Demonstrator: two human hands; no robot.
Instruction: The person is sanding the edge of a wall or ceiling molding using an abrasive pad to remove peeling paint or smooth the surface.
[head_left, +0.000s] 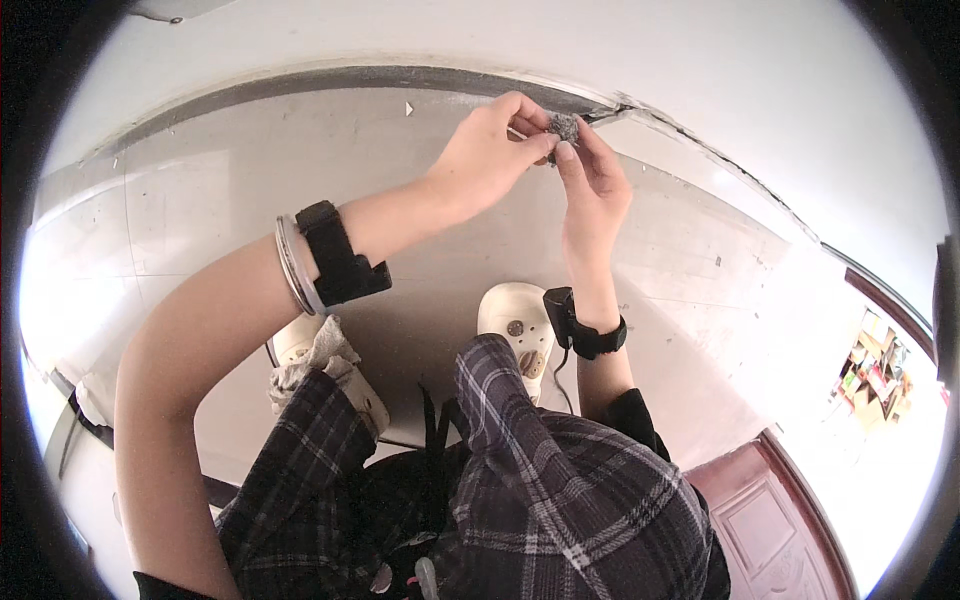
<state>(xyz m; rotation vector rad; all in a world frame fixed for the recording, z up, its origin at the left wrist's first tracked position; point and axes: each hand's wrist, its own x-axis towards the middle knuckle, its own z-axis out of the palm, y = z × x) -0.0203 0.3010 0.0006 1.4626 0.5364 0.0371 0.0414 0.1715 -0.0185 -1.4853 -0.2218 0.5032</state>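
Up near the corner where the walls meet the floor, both of my hands hold one small dark grey, rough-textured clump [563, 127]; its exact kind is hard to make out. My left hand [492, 150] comes in from the left, its thumb and fingertips pinched on the clump's left side. On the other side, the thumb and fingers of my right hand [592, 178] close on the clump too. The fingertips of both hands nearly meet and cover part of it.
Pale floor tiles [690, 260] carry small scattered debris. A dark grey skirting strip [400, 77] runs along the white wall, with a cracked gap [700, 150] right of the corner. Below are my cream clogs [510, 308]. A reddish-brown door [765, 510] and piled cardboard [875, 375] lie right.
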